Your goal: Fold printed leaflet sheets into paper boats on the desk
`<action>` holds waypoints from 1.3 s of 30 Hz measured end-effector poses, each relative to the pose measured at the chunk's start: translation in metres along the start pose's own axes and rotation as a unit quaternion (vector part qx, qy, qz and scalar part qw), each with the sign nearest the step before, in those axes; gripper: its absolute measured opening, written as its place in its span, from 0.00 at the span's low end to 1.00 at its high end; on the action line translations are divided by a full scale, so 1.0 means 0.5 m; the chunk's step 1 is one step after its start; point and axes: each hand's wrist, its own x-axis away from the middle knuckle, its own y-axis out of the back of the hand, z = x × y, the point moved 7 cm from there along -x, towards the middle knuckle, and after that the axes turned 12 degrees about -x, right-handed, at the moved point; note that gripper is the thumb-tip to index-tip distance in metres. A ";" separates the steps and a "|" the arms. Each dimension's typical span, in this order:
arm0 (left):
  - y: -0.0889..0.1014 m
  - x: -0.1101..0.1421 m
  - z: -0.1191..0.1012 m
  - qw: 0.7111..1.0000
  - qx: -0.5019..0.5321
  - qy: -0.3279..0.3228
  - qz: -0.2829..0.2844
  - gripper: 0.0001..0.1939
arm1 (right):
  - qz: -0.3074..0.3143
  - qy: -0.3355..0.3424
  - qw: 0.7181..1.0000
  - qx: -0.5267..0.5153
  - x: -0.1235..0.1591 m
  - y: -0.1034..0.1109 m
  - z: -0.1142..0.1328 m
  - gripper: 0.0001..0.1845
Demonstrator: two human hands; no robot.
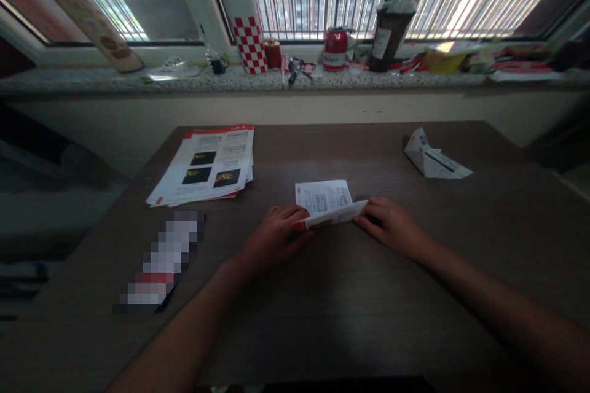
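A printed sheet of paper [323, 195] is partly folded on the desk in front of me. Its near flap stands raised toward me, while the far part lies on the desk. My left hand [279, 234] pinches the flap's left end, by a red printed corner. At the flap's right end, my right hand [389, 223] grips the corner between thumb and fingers. The fingertips behind the flap are partly hidden. Beyond my right hand sits a folded paper shape [433, 158] with printed text, one point sticking up.
A stack of printed sheets [205, 166] lies at the desk's back left. Nearer me on the left is a pixelated, phone-like object [161, 264]. The windowsill [184, 81] holds a checkered bottle [249, 37], a red can [335, 49], a dark cup [389, 37] and small clutter.
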 end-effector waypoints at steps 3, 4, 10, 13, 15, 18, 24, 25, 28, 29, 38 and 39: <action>0.000 -0.006 0.009 0.999 0.020 0.024 -0.038 0.10 | -0.005 -0.008 1.000 -0.026 -0.011 -0.001 0.000 0.11; 0.001 -0.007 0.013 0.997 0.033 0.039 -0.053 0.12 | -0.005 -0.014 0.999 -0.032 -0.014 -0.002 -0.002 0.11; -0.002 -0.014 0.040 0.979 0.089 0.149 -0.104 0.26 | -0.019 -0.067 0.997 -0.030 -0.030 -0.007 -0.017 0.15; -0.010 -0.016 0.048 0.973 0.111 0.163 -0.123 0.41 | -0.023 -0.090 0.996 -0.018 -0.035 -0.008 -0.022 0.19; -0.013 -0.018 0.049 0.975 0.090 0.158 -0.132 0.46 | -0.030 -0.101 0.994 -0.004 -0.038 -0.007 -0.025 0.21; -0.017 -0.020 0.050 0.981 0.014 0.152 -0.121 0.40 | -0.058 -0.105 0.993 0.022 -0.041 -0.001 -0.027 0.16; -0.041 -0.030 0.042 0.990 -0.094 0.096 -0.039 0.23 | -0.097 -0.066 0.993 0.029 -0.039 0.000 -0.031 0.16; -0.043 -0.031 0.042 0.990 -0.103 0.092 -0.032 0.22 | -0.095 -0.051 0.994 0.037 -0.038 -0.002 -0.031 0.17; -0.036 -0.035 0.037 0.990 -0.118 0.079 -0.021 0.21 | -0.079 -0.015 0.994 0.069 -0.034 -0.011 -0.029 0.17; -0.030 -0.037 0.034 0.990 -0.119 0.076 -0.019 0.21 | -0.075 -0.007 0.994 0.075 -0.032 -0.011 -0.027 0.16; 0.001 -0.057 -0.017 0.993 -0.090 0.075 0.032 0.13 | -0.037 0.023 0.997 0.060 -0.001 0.000 -0.006 0.05; -0.002 -0.058 -0.018 0.992 -0.094 0.078 0.032 0.12 | -0.039 0.021 0.997 0.057 0.000 0.001 -0.007 0.04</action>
